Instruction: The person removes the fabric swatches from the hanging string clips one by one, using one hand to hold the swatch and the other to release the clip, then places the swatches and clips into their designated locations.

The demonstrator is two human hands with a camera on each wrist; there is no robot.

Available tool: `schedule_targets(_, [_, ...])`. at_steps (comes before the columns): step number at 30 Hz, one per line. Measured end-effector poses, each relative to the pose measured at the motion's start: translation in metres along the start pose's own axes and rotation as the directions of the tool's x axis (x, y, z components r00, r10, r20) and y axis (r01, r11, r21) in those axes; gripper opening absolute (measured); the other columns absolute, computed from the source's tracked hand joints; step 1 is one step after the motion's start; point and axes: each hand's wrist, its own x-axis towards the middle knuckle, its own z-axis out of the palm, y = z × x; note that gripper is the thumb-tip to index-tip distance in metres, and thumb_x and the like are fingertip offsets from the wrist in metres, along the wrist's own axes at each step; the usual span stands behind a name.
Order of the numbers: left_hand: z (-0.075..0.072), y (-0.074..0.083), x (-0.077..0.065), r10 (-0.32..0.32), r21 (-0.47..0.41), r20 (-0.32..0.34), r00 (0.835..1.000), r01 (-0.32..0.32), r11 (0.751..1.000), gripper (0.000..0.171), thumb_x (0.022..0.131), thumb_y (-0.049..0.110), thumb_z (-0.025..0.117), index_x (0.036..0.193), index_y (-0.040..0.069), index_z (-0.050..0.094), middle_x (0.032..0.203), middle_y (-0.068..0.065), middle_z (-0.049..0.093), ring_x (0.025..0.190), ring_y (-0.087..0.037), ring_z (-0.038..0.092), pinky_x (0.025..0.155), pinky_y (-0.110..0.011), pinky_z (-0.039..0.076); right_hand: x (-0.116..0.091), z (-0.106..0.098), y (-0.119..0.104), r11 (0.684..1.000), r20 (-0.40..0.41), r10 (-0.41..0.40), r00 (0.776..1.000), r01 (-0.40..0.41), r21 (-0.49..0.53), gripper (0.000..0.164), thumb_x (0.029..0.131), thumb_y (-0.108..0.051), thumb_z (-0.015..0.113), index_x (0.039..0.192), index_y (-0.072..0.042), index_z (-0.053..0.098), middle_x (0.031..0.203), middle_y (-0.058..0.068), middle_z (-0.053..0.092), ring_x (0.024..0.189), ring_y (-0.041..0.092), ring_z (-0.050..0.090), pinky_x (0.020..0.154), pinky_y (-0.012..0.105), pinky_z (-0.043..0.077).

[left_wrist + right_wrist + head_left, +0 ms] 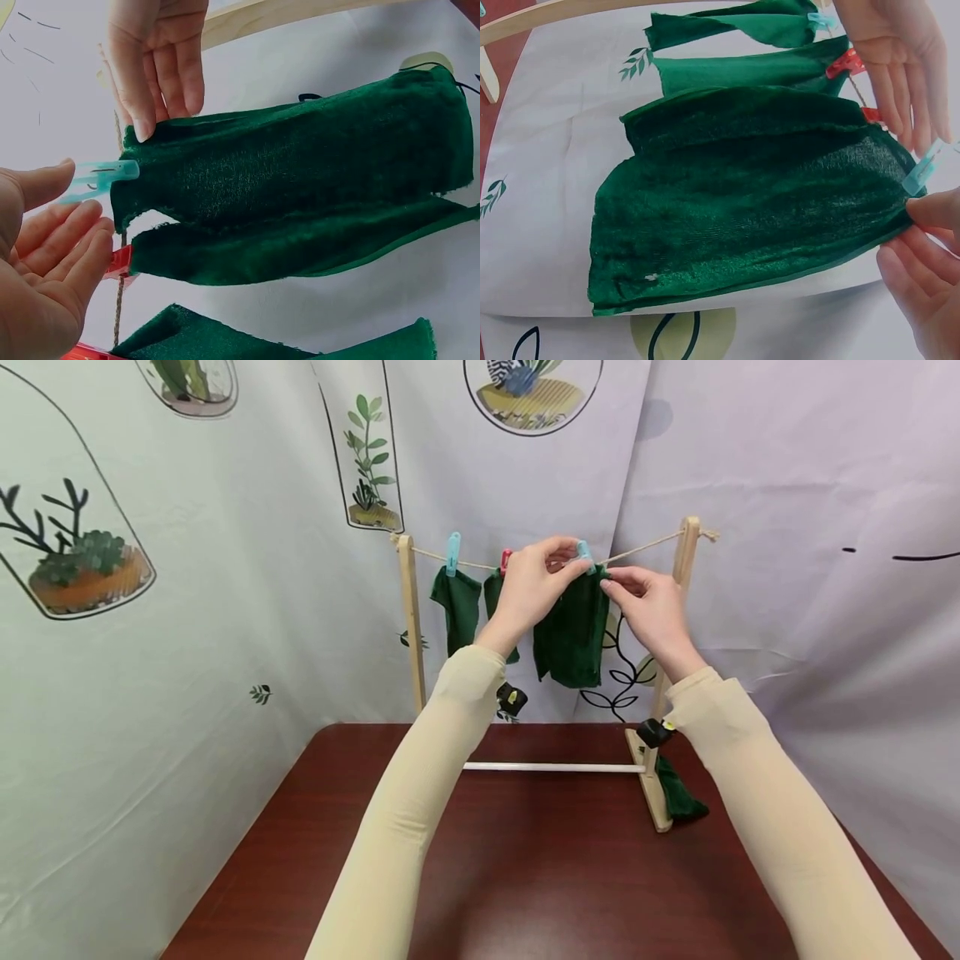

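Observation:
A large green cloth (573, 635) hangs from a thin rope (645, 550) strung between two wooden posts. My left hand (534, 585) pinches the handle end of a light-blue clothespin (101, 178), thumb on one side and fingers on the other. That clothespin's tip overlaps the cloth's top edge at the rope. To its right, my right hand (654, 614) pinches the cloth's upper corner between thumb and fingers, as the right wrist view also shows. A red clothespin (120, 261) sits at the cloth's other top corner, partly behind the left fingers.
Further left hang smaller green cloths (459, 606), held by another blue clothespin (453, 554) and a red clothespin (845, 64). The wooden rack (411, 627) has a white lower bar (555, 767) and stands on a brown table (525, 868). Beside its right foot lies green fabric (678, 793).

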Motion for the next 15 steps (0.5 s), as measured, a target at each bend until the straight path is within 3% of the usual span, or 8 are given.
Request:
schedule_targets(6, [-0.0006, 0.0023, -0.0004, 0.012, -0.007, -0.004, 1.000, -0.012, 1.000, 0.035, 0.098, 0.024, 0.069, 0.127, 0.004, 0.069, 0.116, -0.006, 0.072, 0.107, -0.012, 0.067, 0.092, -0.017, 0.050, 0.0007, -0.0006, -0.0018, 1.000, 0.004, 0.000, 1.000, 0.000, -0.011, 0.035, 0.100, -0.031, 0.065, 0.124, -0.006, 0.072, 0.118, 0.014, 0.071, 0.096, 0.008, 0.064, 0.081, 0.020, 0.048])
schedule_targets(15, [0.0013, 0.0002, -0.0047, 0.050, -0.001, -0.075, 0.996, -0.050, 0.999, 0.028, 0.098, 0.021, 0.068, 0.122, 0.006, 0.073, 0.112, -0.006, 0.074, 0.107, -0.015, 0.069, 0.092, -0.020, 0.051, -0.0021, -0.0021, -0.0052, 1.000, 0.021, 0.000, 1.000, 0.000, -0.023, 0.036, 0.100, -0.034, 0.065, 0.124, -0.008, 0.073, 0.116, 0.013, 0.072, 0.096, 0.011, 0.065, 0.077, 0.021, 0.047])
